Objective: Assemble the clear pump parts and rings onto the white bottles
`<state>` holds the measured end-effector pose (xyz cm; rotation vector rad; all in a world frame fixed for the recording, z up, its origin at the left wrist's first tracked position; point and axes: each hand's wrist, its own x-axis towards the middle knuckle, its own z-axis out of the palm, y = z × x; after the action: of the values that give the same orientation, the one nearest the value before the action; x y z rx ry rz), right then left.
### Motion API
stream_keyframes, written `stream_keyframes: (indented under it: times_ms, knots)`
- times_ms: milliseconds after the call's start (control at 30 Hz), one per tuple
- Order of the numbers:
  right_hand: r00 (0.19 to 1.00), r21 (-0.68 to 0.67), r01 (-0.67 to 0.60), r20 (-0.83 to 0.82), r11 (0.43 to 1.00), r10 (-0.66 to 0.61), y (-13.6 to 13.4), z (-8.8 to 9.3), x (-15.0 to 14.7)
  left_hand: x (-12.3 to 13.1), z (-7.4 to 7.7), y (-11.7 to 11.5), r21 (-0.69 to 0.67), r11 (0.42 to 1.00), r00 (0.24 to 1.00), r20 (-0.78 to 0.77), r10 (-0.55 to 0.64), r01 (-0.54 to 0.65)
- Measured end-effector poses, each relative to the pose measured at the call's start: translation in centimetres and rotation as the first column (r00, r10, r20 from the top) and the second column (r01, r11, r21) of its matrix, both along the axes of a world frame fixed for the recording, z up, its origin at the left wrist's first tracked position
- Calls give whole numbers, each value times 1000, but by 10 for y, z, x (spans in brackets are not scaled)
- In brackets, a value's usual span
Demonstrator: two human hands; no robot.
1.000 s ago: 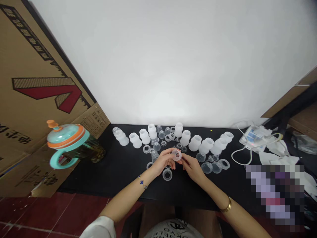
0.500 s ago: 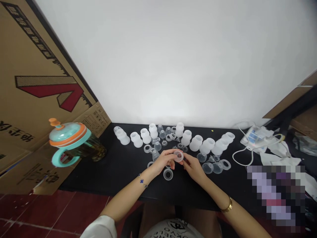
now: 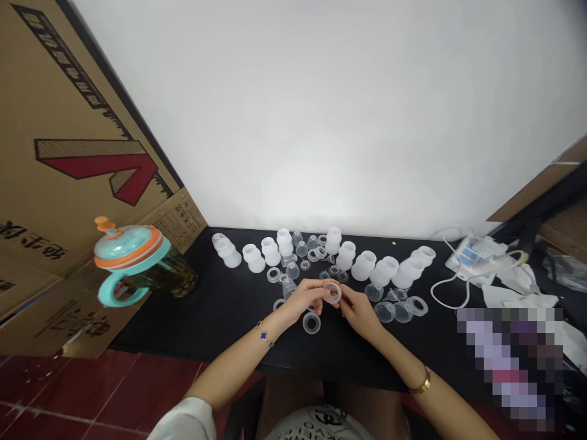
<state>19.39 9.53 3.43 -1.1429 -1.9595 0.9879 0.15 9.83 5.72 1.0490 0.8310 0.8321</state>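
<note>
The likeliest trouble is a slip: the translucent ring [image 3: 329, 296], at the centre of the frame just below the middle, is smooth and pinched only by its edge, so a loose pinch could let it drop among look-alike parts. The left hand [image 3: 305, 298] is narrow, fingers and thumb closed on that ring. The right hand [image 3: 360, 310] is curled, its fingertips at the ring's right edge; whether they grip it I cannot tell, as the contact is hidden. Uneven pressure from the two sides could tilt the ring or seat anything inside it askew.

A loose ring [image 3: 306, 326] lies on the black table [image 3: 215, 318] just below the left hand, where a lowered wrist could push it. The clear domes [image 3: 384, 311] right of centre look light and could roll if a sleeve or knuckle brushes them.

Beyond the hands, white bottles stand in two slanting rows, one left of centre [image 3: 254, 258] and one right [image 3: 385, 270]; a long reach forward could topple one. A jug [image 3: 131, 241] with a turquoise lid stands at the left, well apart, before a cardboard box [image 3: 68, 208]. At the right, a looped white cable [image 3: 447, 302] lies near crumpled paper [image 3: 518, 296] and could snag a sweeping right arm
</note>
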Motion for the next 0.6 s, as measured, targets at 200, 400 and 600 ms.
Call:
stream_keyframes:
  times_ms: [200, 400, 600]
  knots:
    - [1000, 0, -15, -20, 1000, 15, -1, 3, -1, -1, -5, 1, 13, 1000, 1000, -7, 8, -8]
    - [1000, 29, -27, 13, 999, 27, -1, 3, -1, -1, -5, 1, 34, 999, 1000, -17, 11, -10]
    - [999, 55, -37, 10, 998, 36, 0, 3, 0, -1, -5, 1, 61, 998, 999, -34, 16, -14]
